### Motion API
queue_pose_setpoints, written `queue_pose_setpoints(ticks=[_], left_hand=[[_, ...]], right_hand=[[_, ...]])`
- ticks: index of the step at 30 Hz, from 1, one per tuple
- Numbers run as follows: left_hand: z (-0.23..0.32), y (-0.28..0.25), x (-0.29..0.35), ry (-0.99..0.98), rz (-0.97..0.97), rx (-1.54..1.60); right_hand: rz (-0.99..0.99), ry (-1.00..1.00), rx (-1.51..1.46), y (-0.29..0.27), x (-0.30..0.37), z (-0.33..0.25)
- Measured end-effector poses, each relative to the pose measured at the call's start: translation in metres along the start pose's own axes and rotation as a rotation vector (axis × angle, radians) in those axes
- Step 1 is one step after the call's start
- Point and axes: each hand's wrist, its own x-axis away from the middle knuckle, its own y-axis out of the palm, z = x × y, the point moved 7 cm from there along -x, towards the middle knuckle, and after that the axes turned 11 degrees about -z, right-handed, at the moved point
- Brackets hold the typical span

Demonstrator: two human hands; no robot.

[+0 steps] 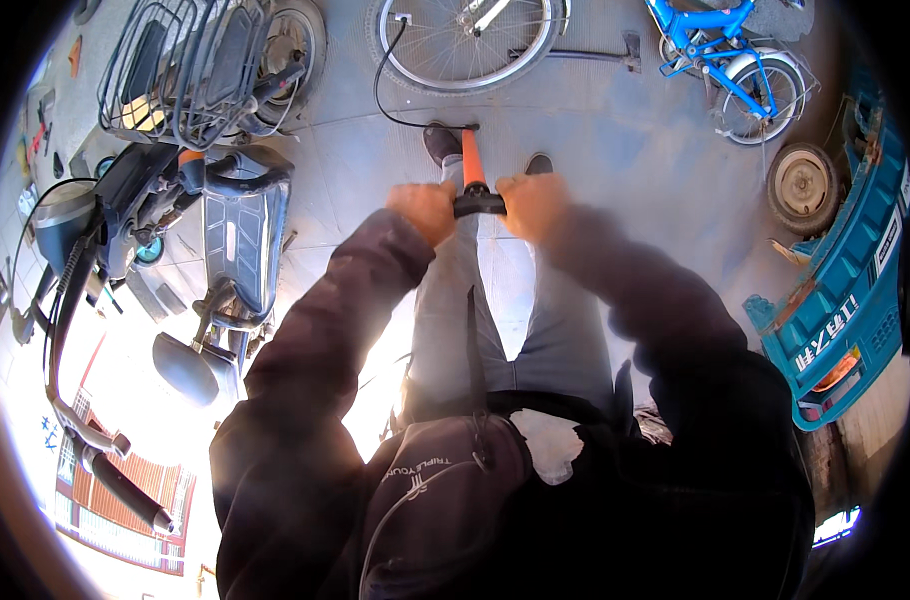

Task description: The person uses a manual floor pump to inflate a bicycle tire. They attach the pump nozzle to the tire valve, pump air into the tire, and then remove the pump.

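An orange floor pump (471,158) stands upright on the floor between my feet. My left hand (424,210) is wrapped round the left end of its black T-shaped handle (480,204). The other end is gripped by my right hand (532,205), which is slightly blurred. From the pump's foot a black hose (378,92) curves up to the rim of a bicycle wheel (465,80) in front of me. The wheel's top lies beyond the picture. My left shoe (442,143) is beside the pump's foot, partly on or behind it; I cannot tell which.
An electric scooter (240,235) with a wire basket (190,75) ahead of it takes up the left. A metal tool (600,52) lies behind the wheel. At right are a blue folding bike (720,60), a loose small wheel (803,188) and a teal plastic crate (835,330).
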Motion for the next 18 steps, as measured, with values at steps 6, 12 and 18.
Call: queue_pose_setpoints(ticks=[6, 12, 18], left_hand=[[0.015, -0.035, -0.018, -0.057, -0.060, -0.071], [0.046, -0.016, 0.058, 0.052, -0.122, 0.045], [0.132, -0.152, 0.159, 0.252, 0.049, 0.160]], right_hand=[[-0.015, 0.067, 0.079, -0.025, -0.011, 0.022], [-0.048, 0.005, -0.077, 0.003, 0.052, -0.021], [-0.040, -0.139, -0.221, -0.145, 0.171, -0.046]])
